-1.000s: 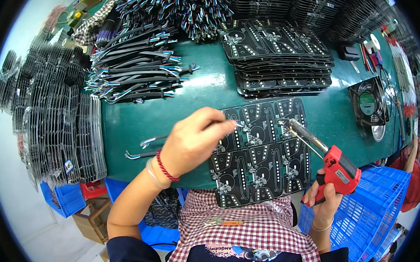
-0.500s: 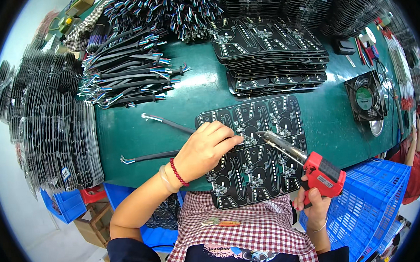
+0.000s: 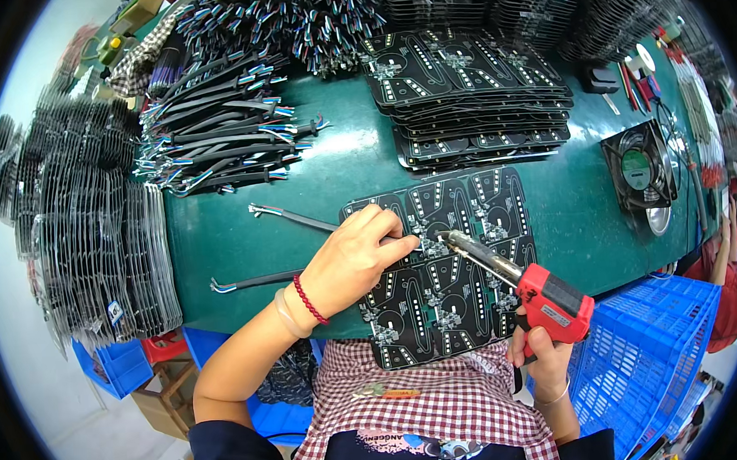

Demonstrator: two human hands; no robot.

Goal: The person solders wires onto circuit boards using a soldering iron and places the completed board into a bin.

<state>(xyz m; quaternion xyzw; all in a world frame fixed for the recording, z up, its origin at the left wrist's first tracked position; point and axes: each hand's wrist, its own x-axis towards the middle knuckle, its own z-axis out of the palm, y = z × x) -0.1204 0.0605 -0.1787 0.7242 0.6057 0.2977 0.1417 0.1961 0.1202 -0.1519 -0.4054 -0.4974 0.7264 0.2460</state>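
Note:
A black circuit board panel (image 3: 401,322) with several repeated sections lies on the green bench in front of me. My left hand (image 3: 349,256) rests over its upper left part, thumb and finger pinched on a black-sheathed cable (image 3: 301,221); the pinched end is hidden under my fingers. A second black cable (image 3: 259,280) runs under the same hand, bare coloured wires at its left end. In my right hand (image 3: 549,358) is a red and black soldering gun (image 3: 558,303), its tip touching or just above the board, close to my left fingertips.
Bundled cables (image 3: 221,129) lie at the far left, behind them a larger wire heap (image 3: 291,22). Stacked board panels (image 3: 468,66) stand beyond the work, a small fan (image 3: 638,166) to the right. Racked boards (image 3: 107,252) line the left edge. Blue crates (image 3: 641,341) stand below right.
The soldering gun has shifted left and slightly up, bringing its tip closer to my left fingers. My left hand has moved only slightly left.

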